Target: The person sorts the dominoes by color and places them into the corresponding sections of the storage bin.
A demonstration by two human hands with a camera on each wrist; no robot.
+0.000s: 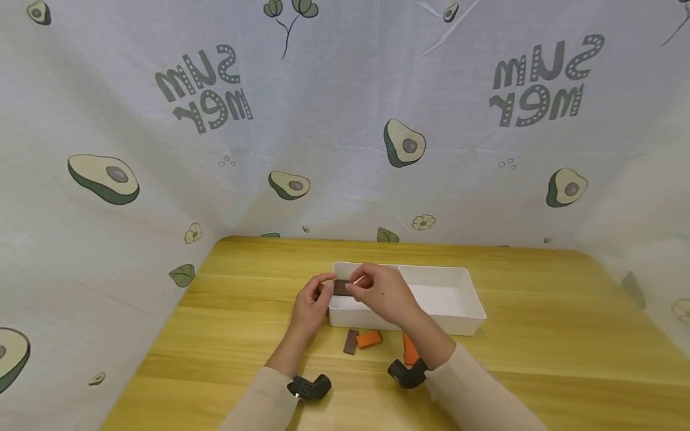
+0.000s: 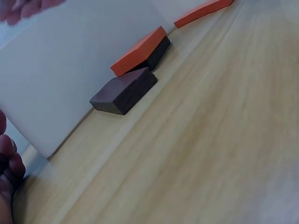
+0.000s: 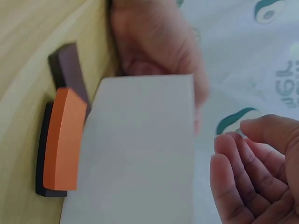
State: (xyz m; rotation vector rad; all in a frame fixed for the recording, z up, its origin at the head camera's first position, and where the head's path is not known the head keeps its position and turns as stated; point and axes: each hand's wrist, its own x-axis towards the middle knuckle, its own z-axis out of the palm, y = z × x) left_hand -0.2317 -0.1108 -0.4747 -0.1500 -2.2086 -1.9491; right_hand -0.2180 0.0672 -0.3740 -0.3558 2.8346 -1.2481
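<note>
A long white box (image 1: 453, 323) stands on the wooden table. My left hand (image 1: 311, 306) holds its left end, thumb and index finger at the rim; in the left wrist view, curled fingers show beside the box corner. A dark brown block (image 1: 341, 287) lies inside the left end. My right hand (image 1: 385, 293) is over the box with its fingertips at that block's right edge. In the right wrist view, its fingers (image 3: 229, 149) are loosely bent above the rim, with no block visible between them. Whether they touch the block is hard to tell.
In front of the box lie another dark brown block (image 1: 351, 342) and an orange block (image 1: 369, 339) with a dark underside, touching it. Farther right, another orange block (image 1: 411, 349) is partly hidden by the right wrist. A printed curtain (image 1: 345, 120) hangs behind the table (image 1: 259, 293).
</note>
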